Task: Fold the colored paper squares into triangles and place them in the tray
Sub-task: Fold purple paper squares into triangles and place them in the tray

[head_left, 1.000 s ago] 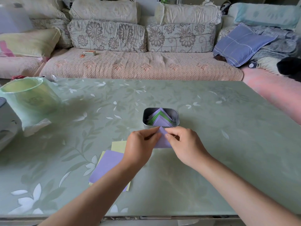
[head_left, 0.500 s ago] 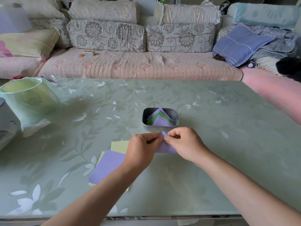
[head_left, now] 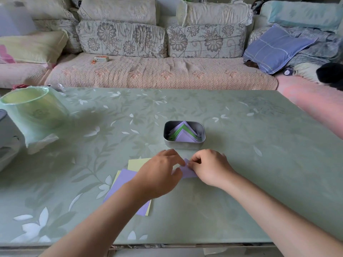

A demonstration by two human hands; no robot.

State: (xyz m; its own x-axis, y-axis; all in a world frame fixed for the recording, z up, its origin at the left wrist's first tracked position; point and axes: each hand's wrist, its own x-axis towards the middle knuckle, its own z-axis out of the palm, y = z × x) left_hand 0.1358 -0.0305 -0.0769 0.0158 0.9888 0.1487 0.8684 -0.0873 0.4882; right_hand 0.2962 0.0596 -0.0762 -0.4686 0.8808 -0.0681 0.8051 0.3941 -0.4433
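Okay, both hands worked a lilac paper (head_left: 187, 172) flat on the surface (head_left: 259, 182), just in front of the tray (head_left: 203, 131). Right hand (head_left: 209, 166) pinched its top corner in a narrow grip, likely to align the edges. Left hand (head_left: 159, 175) pressed it with loose fingers, probably creasing. Folded triangles (head_left: 183, 135) sat in the tray; unfolded squares (head_left: 124, 180) lay by the left wrist.
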